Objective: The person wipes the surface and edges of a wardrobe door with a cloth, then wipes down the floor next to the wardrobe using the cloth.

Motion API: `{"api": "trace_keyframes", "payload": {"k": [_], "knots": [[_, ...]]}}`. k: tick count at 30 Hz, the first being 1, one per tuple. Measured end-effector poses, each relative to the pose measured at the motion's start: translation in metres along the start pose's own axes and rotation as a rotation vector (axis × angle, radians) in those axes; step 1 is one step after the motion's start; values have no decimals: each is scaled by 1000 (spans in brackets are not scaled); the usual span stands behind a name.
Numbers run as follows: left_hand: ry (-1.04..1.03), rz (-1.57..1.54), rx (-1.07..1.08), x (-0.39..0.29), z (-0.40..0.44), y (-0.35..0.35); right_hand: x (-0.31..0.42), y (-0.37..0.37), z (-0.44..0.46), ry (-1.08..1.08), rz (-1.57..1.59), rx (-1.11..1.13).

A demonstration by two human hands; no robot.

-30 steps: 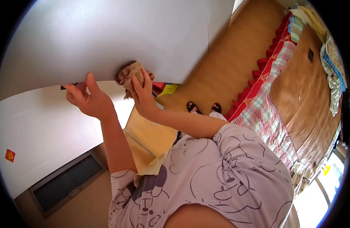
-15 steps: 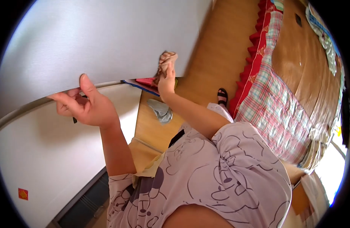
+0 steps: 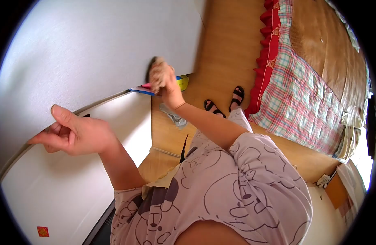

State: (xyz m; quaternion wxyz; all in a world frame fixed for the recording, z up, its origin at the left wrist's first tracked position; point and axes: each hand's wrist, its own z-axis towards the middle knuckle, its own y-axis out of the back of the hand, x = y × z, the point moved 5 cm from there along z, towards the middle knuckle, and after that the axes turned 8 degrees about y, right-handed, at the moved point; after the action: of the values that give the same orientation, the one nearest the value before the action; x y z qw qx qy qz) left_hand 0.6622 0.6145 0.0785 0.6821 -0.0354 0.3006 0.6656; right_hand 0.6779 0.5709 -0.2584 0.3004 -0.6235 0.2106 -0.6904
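Observation:
A large silver-grey door (image 3: 102,45), like that of a refrigerator, fills the upper left, beside its white side panel (image 3: 122,114). My left hand (image 3: 79,132) grips the door's edge, thumb on the front face and the other fingers curled at the gap. A crumpled tan-and-brown cloth (image 3: 159,75) is bunched in my right hand (image 3: 171,92). That hand is near the door's lower right part and blurred by motion; whether the cloth presses on the surface I cannot tell.
Behind my right hand lie a yellow-green item (image 3: 182,83) and a grey plastic bag (image 3: 173,117) on the wooden floor (image 3: 228,45). A bed with a plaid quilt (image 3: 294,98) and red ruffle stands at right. My sandalled feet (image 3: 224,102) are below.
My right hand has moved left across the door with the cloth. My left hand appears lower and further left, still at the door's edge. Both feet now show.

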Motion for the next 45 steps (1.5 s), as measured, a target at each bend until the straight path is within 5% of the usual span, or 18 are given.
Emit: {"api": "trace_keyframes", "payload": {"k": [2,3,5,6,7,8,9,15,16,20,22,26,31,37,39,40,45], "knots": [[-2,-8,4,-3,-1,1,-8,31,-8,-563,196,-305],[-5,-21,9,-4,-1,0,-8,27,-11,-564,200,-302],[-10,-9,-21,-4,-2,-3,26,9,-13,93,-926,-57],[-12,4,-44,-4,-2,-3,36,-7,-18,99,-695,-15],[-14,17,-53,-2,-1,-3,75,-31,-10,395,-635,48],[-23,-26,-42,0,-1,-3,76,-46,-9,306,-371,136],[-33,-71,-29,2,-2,-4,94,-56,-4,492,-471,230],[153,-117,-98,43,-70,-12,91,-54,12,501,-576,369],[267,-82,52,45,-84,-22,84,-48,12,592,-589,417],[84,-46,295,98,-143,-47,42,-20,12,747,-622,413],[273,-357,340,111,-164,-62,22,0,10,696,-582,396],[279,-483,247,162,-215,-70,-25,40,1,685,-639,338],[9,-490,401,180,-267,-109,-77,89,-5,743,-624,292],[-148,-328,338,203,-317,-150,-142,151,-17,686,-631,278],[-233,-162,224,203,-332,-159,-169,169,-22,519,-590,291],[-286,-152,129,204,-337,-166,-173,174,-22,710,-675,288],[-258,-277,37,198,-365,-206,-196,193,-18,781,-690,247]]}}
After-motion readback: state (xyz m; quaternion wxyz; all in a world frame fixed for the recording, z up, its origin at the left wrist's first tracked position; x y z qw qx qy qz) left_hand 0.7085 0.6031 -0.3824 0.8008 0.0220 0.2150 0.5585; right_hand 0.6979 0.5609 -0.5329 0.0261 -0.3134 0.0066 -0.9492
